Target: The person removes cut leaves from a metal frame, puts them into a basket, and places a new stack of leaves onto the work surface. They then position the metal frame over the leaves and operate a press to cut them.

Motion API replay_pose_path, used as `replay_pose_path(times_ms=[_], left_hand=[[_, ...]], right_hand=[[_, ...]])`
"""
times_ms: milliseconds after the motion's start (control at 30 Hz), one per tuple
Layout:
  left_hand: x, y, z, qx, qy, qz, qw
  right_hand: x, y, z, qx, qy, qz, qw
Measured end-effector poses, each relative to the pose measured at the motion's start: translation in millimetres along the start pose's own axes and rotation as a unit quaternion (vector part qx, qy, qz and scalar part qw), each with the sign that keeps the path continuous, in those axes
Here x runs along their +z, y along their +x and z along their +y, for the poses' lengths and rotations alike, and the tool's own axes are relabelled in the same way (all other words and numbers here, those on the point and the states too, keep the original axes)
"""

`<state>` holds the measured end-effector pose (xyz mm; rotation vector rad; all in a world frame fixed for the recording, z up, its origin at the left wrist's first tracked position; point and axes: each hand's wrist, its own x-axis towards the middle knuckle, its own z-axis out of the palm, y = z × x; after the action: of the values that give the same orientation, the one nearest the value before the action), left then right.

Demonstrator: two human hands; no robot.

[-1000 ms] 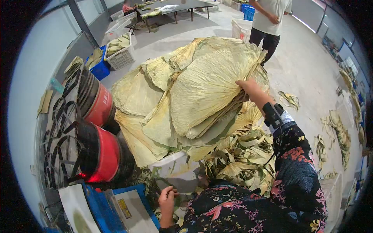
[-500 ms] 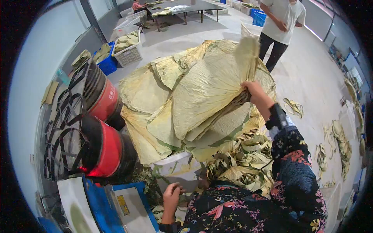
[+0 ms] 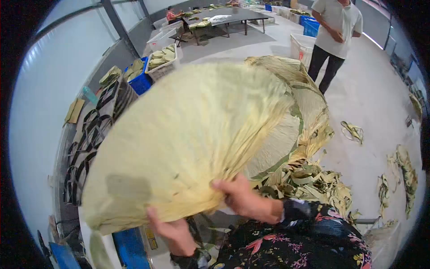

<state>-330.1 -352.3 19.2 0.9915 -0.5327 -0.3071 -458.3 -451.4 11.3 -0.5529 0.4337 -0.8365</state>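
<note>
A large folded dried lotus leaf (image 3: pixel 188 130), pale yellow-green and fan-shaped, spreads across the middle of the view. My right hand (image 3: pixel 244 197) pinches its gathered lower right edge, thumb on top. At the lower left edge, my left hand (image 3: pixel 172 231) also holds the leaf, with its fingers partly hidden underneath. Behind the held leaf lies a stack of more dried lotus leaves (image 3: pixel 309 105), partly covered by it. Crumpled leaf scraps (image 3: pixel 313 184) are heaped right of my right hand.
Dark curved handles (image 3: pixel 80 175) line the left side. Beyond are a blue crate (image 3: pixel 141 82) and a white crate (image 3: pixel 163 68) of leaves. A person in a white shirt (image 3: pixel 338 27) stands at the back right. Leaf bits (image 3: pixel 352 131) lie on the floor; a dark table (image 3: pixel 228 19) stands far back.
My right hand has brought the leaf from the stack down and left, towards me. My left hand has come up from below and taken hold of its lower edge.
</note>
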Motion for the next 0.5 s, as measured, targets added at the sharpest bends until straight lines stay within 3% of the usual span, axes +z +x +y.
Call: replay_pose_path(times_ms=[33,100,133,167,200,233,267,300,333,367,433,467,500], left_hand=[[-15.6,1.5,13.5,0.012,0.196,0.098,0.976],[-19.7,-1.4,46.6,0.026,0.188,0.137,0.972],[-25.6,-2.5,58.7,0.034,0.176,0.169,0.969],[-42.6,-3.8,65.5,0.045,0.179,0.181,0.966],[-67.6,-9.8,72.8,0.263,0.428,0.137,0.853],[-94.6,-17.5,82.3,0.438,0.632,0.076,0.634],[-126.8,-25.3,97.0,0.435,0.641,0.088,0.626],[-158.1,-35.1,116.2,0.339,0.460,0.171,0.803],[-177.4,-44.5,132.3,0.223,0.234,0.242,0.915],[-153.1,-49.9,148.4,0.230,0.237,0.256,0.908],[-83.0,-53.0,180.2,0.200,0.086,0.269,0.938],[-117.0,-73.7,184.2,0.250,0.135,0.011,0.959],[-158.7,-89.4,180.3,0.271,0.154,0.044,0.949]], right_hand=[[3.1,0.8,17.7,0.004,0.003,-0.008,1.000],[3.4,10.4,52.6,0.195,0.044,-0.117,0.973],[8.7,13.0,61.0,0.204,0.043,-0.131,0.969],[16.0,15.9,70.2,0.260,0.140,-0.201,0.934],[23.1,18.1,81.7,0.315,0.235,-0.265,0.881],[28.4,21.8,99.1,0.317,0.266,-0.298,0.860],[37.8,23.9,111.6,0.331,0.265,-0.304,0.853],[48.1,25.3,121.1,0.345,0.297,-0.316,0.832],[59.9,24.8,131.4,0.358,0.326,-0.327,0.811],[71.0,22.5,141.4,0.370,0.335,-0.343,0.796],[85.4,12.7,167.7,0.384,0.333,-0.358,0.783],[95.8,5.2,182.1,0.390,0.335,-0.370,0.774],[103.6,-1.6,184.6,0.392,0.238,-0.370,0.808]])
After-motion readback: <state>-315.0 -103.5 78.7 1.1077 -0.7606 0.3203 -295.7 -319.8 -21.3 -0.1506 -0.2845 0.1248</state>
